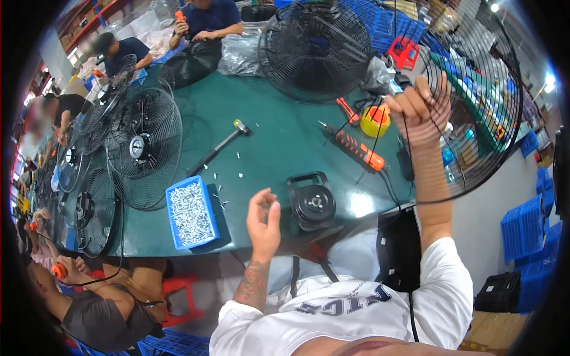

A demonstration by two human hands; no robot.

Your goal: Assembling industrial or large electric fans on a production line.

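Note:
My right hand [420, 110] is raised on the right with its fingers curled round the wires of a black round fan grille [469, 127], which is held up on edge off the table. Below and to the left, my left hand [263, 224] is empty, its fingers loosely bent and the thumb apart. Close to that hand, a black fan motor [314, 203] with a bracket stands by the table's near edge. A blue tray [193, 213] full of small silver screws lies to its left.
On the green table [285, 136] lie a hammer [219, 147], an orange-and-black electric screwdriver [356, 149] and a yellow tape roll [375, 121]. Black fan grilles [144, 148] stand along the left; another large grille [317, 50] stands at the back. Co-workers sit left and across. Blue crates [522, 228] stand right.

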